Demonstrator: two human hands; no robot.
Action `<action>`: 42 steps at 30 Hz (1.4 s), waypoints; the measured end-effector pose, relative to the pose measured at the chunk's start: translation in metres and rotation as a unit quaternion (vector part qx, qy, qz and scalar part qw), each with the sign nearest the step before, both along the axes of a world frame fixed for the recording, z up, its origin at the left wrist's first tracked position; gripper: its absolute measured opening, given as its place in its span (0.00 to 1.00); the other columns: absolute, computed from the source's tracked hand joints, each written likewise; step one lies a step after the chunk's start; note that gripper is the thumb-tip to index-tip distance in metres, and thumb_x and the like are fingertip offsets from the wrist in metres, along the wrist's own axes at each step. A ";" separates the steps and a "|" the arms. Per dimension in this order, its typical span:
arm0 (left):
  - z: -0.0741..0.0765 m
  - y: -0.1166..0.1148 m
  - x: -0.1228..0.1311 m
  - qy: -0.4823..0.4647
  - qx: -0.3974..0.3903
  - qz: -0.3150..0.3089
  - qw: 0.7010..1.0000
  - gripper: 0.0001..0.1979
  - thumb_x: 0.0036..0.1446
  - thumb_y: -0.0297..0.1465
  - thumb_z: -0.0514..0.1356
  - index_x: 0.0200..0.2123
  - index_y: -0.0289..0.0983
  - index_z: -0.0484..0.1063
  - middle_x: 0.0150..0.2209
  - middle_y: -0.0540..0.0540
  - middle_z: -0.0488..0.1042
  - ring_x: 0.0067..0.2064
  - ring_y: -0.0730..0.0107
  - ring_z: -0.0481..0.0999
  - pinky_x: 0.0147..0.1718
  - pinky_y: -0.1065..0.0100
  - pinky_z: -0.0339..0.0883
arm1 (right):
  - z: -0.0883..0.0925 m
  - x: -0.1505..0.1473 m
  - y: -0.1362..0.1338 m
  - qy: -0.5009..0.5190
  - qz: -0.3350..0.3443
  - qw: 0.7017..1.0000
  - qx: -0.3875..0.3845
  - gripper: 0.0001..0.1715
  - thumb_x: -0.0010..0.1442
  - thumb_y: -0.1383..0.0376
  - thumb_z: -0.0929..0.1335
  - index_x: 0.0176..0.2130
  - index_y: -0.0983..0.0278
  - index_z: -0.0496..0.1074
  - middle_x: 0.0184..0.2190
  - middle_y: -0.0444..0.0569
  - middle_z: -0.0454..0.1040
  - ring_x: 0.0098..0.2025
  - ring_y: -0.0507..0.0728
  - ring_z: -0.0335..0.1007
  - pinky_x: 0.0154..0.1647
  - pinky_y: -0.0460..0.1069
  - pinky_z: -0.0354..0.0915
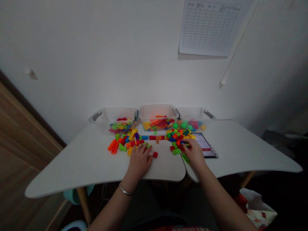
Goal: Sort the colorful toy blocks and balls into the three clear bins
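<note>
Loose multicoloured plastic building bricks (134, 142) lie in two heaps on the white table (96, 166), just before three clear plastic bins (157, 112). Left hand (139, 162) rests open beside the left heap; right hand (194, 154) curls down onto the right heap, grip unclear.

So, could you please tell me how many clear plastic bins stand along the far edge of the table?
3: the left bin holds bricks, the middle bin also holds bricks, and the right bin holds balls. They stand side by side; none seems hidden.
</note>
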State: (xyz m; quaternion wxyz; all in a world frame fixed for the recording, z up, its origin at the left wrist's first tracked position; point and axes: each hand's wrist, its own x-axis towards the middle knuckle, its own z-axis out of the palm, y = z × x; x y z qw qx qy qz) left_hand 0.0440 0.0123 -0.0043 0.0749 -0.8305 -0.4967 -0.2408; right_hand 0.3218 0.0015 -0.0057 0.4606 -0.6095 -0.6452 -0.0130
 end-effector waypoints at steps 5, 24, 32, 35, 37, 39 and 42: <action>0.001 0.000 0.000 0.006 -0.005 -0.001 1.000 0.20 0.61 0.34 0.53 0.54 0.39 0.72 0.58 0.39 0.71 0.59 0.49 0.67 0.60 0.42 0.56 | 0.008 -0.034 0.012 0.018 0.068 0.997 -0.018 0.11 0.59 0.65 0.65 0.39 0.61 0.76 0.39 0.51 0.78 0.42 0.59 0.74 0.46 0.55 0.69; 0.001 0.001 0.000 0.001 -0.015 0.000 1.000 0.20 0.60 0.33 0.53 0.55 0.40 0.71 0.58 0.40 0.71 0.59 0.49 0.67 0.60 0.42 0.56 | 0.013 -0.065 0.023 -0.082 0.099 0.992 0.014 0.16 0.61 0.71 0.62 0.44 0.61 0.76 0.44 0.52 0.76 0.49 0.62 0.67 0.54 0.59 0.63; 0.001 0.000 0.001 0.003 0.004 0.001 1.000 0.20 0.60 0.33 0.55 0.55 0.40 0.72 0.58 0.39 0.70 0.60 0.48 0.67 0.60 0.41 0.56 | 0.003 -0.055 0.010 -0.198 0.033 0.978 -0.047 0.15 0.56 0.69 0.68 0.44 0.60 0.76 0.43 0.51 0.78 0.53 0.66 0.64 0.56 0.62 0.61; 0.001 0.000 0.001 0.005 0.010 -0.006 1.000 0.20 0.60 0.34 0.55 0.55 0.40 0.72 0.58 0.40 0.71 0.60 0.48 0.67 0.61 0.41 0.55 | -0.005 -0.057 0.014 -0.223 0.037 0.974 -0.032 0.13 0.57 0.71 0.68 0.41 0.58 0.77 0.41 0.49 0.79 0.54 0.66 0.64 0.59 0.64 0.57; 0.001 0.000 0.000 0.008 0.014 -0.012 1.000 0.20 0.61 0.35 0.54 0.55 0.41 0.72 0.57 0.41 0.72 0.60 0.48 0.66 0.61 0.41 0.54 | -0.007 -0.059 0.019 -0.232 0.040 0.971 -0.029 0.13 0.58 0.71 0.68 0.40 0.57 0.77 0.40 0.49 0.79 0.53 0.65 0.65 0.61 0.65 0.55; 0.001 0.001 0.000 0.009 0.013 -0.016 1.000 0.20 0.62 0.37 0.53 0.55 0.41 0.72 0.57 0.41 0.72 0.60 0.48 0.66 0.61 0.41 0.54 | -0.007 -0.061 0.022 -0.237 0.042 0.970 -0.035 0.12 0.58 0.71 0.68 0.39 0.58 0.77 0.39 0.50 0.79 0.51 0.64 0.66 0.62 0.65 0.55; 0.002 0.001 0.000 0.002 0.001 -0.027 1.000 0.20 0.62 0.39 0.53 0.55 0.42 0.71 0.57 0.41 0.72 0.61 0.49 0.65 0.61 0.41 0.54 | -0.006 -0.063 0.026 -0.231 0.031 0.972 -0.032 0.11 0.59 0.71 0.67 0.37 0.57 0.77 0.36 0.49 0.79 0.47 0.63 0.68 0.63 0.67 0.52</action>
